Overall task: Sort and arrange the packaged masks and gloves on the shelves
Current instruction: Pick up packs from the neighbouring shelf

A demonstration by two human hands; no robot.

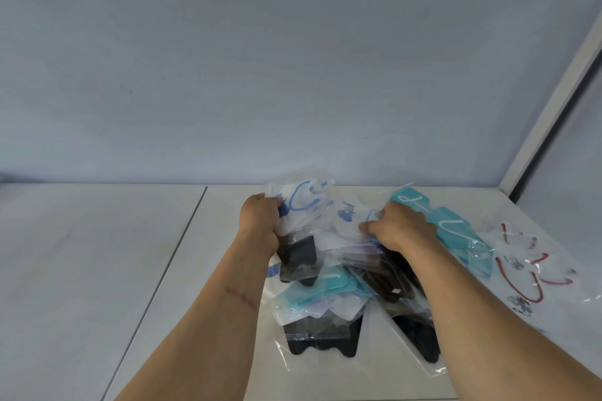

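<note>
- Head view, sorting step in hand: left hand gripping a clear packet with blue ear loops, lifted and tilted off the far left of the heap; right hand pressed down with curled fingers pinching a clear packet edge at the far middle of the heap
- Best done one packet at a time: pinch near a sealed edge, lift straight up, hold the heap down with the other hand, since slick film probably slides and drags neighbours along
- Heap of packaged masks on the white shelf surface, right of its seam
- Appearance: glossy transparent sleeves, overlapping at all angles; teal masks far right, black items near, red-looped white masks at the right edge
- Gloves not told apart from masks at this sharpness
</note>
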